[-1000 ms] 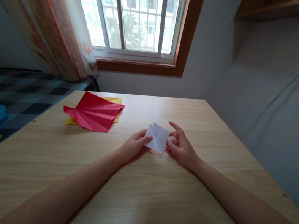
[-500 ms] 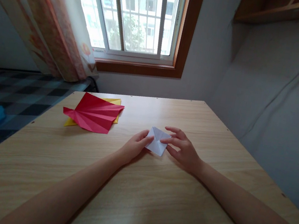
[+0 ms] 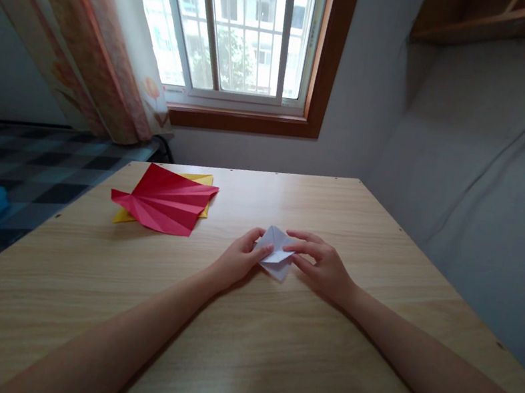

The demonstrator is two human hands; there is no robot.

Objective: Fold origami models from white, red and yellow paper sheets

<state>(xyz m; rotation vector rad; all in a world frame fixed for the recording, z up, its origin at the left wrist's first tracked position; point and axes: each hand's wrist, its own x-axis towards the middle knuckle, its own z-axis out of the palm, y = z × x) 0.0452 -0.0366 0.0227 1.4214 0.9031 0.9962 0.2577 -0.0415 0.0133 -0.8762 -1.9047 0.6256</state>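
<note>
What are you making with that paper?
A person is folding a small white paper on a wooden table. The left hand pinches its left edge and the right hand presses its right side. A pleated red paper lies on a yellow sheet further left, untouched.

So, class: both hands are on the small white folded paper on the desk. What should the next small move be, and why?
Probably press the raised flap flat. The white paper sits on the wooden table, pinched between the left hand and the right hand, with its upper flap standing up, not yet creased down.
</note>
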